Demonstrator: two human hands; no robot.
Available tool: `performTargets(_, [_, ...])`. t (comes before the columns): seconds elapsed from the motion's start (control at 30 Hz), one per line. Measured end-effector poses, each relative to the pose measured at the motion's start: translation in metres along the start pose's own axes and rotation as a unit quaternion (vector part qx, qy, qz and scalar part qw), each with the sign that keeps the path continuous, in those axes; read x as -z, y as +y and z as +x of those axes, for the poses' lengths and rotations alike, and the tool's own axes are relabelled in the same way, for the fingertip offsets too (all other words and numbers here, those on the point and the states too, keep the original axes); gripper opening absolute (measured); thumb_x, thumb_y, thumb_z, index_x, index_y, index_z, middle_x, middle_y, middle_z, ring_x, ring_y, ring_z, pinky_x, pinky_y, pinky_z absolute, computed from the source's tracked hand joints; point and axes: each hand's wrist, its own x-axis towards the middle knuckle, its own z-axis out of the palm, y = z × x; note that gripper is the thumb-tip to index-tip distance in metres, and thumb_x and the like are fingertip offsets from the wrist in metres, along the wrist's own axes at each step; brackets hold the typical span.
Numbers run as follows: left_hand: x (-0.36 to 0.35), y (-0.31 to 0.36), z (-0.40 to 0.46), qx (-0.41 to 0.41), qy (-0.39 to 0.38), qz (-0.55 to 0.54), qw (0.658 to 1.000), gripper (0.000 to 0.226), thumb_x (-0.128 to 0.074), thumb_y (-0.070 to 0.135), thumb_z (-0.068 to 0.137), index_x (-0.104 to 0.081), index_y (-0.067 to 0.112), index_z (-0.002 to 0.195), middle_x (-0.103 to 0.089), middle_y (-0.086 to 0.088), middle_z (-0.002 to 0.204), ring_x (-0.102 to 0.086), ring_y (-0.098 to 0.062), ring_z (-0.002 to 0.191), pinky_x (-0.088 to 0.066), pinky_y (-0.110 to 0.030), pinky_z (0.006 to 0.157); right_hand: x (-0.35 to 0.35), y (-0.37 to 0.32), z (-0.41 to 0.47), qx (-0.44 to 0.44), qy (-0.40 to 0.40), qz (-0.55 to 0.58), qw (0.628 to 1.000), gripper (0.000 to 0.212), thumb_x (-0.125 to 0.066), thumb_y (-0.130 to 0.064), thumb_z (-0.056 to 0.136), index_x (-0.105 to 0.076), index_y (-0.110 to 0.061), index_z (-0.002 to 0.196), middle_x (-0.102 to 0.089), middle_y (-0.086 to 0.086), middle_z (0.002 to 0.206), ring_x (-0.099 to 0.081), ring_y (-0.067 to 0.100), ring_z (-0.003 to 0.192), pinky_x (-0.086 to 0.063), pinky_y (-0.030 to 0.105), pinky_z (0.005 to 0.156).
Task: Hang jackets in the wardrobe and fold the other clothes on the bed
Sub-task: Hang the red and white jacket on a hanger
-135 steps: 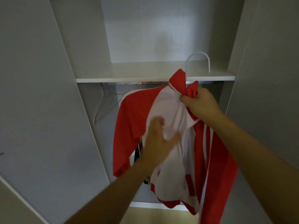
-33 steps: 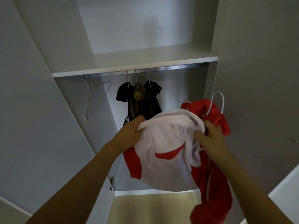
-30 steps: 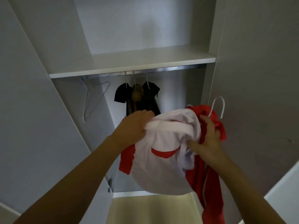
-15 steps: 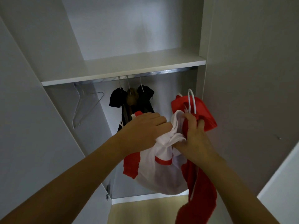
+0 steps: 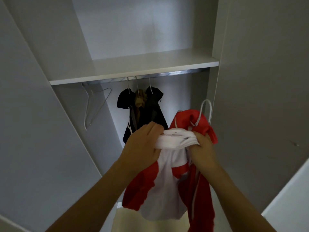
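Grey wardrobe panels frame an open closet seen from below, and at its mouth, around five o'clock from the middle of the view, a red-and-white zip-up track jacket hangs bunched between two bare hands. Its white lining is gathered into a thick roll at the top, with red sleeves and a red front panel drooping below. At the left end of that roll, the left hand has its fingers curled tightly into the fabric; the right hand grips the other end, fingers closed round the cloth. A white plastic hanger hook sticks up out of the jacket's red collar at one o'clock from the hands, not on the rail. Behind the hands, at twelve o'clock, dark jackets with a tan garment hang from a metal rail under a pale shelf. Toward ten o'clock, bare wire hangers dangle from the same rail. Light wooden floor shows at six o'clock.
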Motion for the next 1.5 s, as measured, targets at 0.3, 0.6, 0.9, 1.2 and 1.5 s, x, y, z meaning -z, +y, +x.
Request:
performTargets(0.3, [-0.006,0.047,-0.050,0.340,0.144,-0.516,0.773,0.027,-0.057,0.036,0.077,-0.072,0.023,0.095,-0.069,-0.001,0.104,-0.064,-0.016,0.100,-0.052,-0.022,0.078,-0.001,0.004,0.006,-0.077,0.087,0.050,0.992,0.030,-0.045,-0.034,0.083,-0.070,-0.043,0.098,-0.070,-0.004,0.098,-0.061,0.027,0.104,-0.048,0.051,0.093])
performTargets(0.6, [-0.019,0.060,-0.009,0.519,0.008,-0.672,0.528,0.028,-0.054,0.022,0.090,-0.075,0.003,0.091,-0.072,-0.015,0.088,-0.071,-0.024,0.079,-0.058,-0.031,0.071,-0.004,0.006,-0.018,-0.062,0.095,0.036,0.993,0.028,-0.045,-0.030,0.084,-0.070,-0.034,0.095,-0.069,-0.004,0.092,-0.060,0.029,0.101,-0.050,0.050,0.089])
performTargets(0.9, [-0.046,0.039,0.033,0.511,0.048,-0.591,0.622,0.013,-0.057,0.015,0.097,-0.069,0.013,0.098,-0.071,-0.013,0.103,-0.068,-0.025,0.095,-0.054,-0.038,0.089,0.011,-0.007,-0.040,-0.058,0.061,-0.081,0.993,0.031,-0.053,-0.030,0.084,-0.067,-0.018,0.109,-0.046,0.006,0.121,-0.048,0.011,0.088,-0.041,0.025,0.080])
performTargets(1.2, [0.009,0.003,0.094,0.287,-0.217,-0.327,0.874,0.022,-0.053,0.027,0.099,-0.065,0.011,0.089,-0.066,-0.005,0.081,-0.063,-0.015,0.073,-0.053,-0.023,0.068,0.052,0.012,-0.042,-0.170,0.009,0.057,0.984,0.031,-0.071,-0.038,0.081,-0.063,-0.044,0.110,-0.055,0.004,0.127,-0.059,0.015,0.108,-0.047,0.037,0.101])
performTargets(1.5, [0.025,0.030,0.101,-0.042,-0.330,-0.071,0.940,0.012,-0.067,0.035,0.088,-0.069,0.025,0.082,-0.063,0.009,0.079,-0.060,-0.006,0.075,-0.049,-0.023,0.072,0.052,-0.008,-0.016,-0.077,-0.051,0.091,0.992,0.057,-0.078,-0.014,0.075,-0.062,-0.040,0.123,-0.059,0.014,0.120,-0.065,0.016,0.101,-0.052,0.018,0.083])
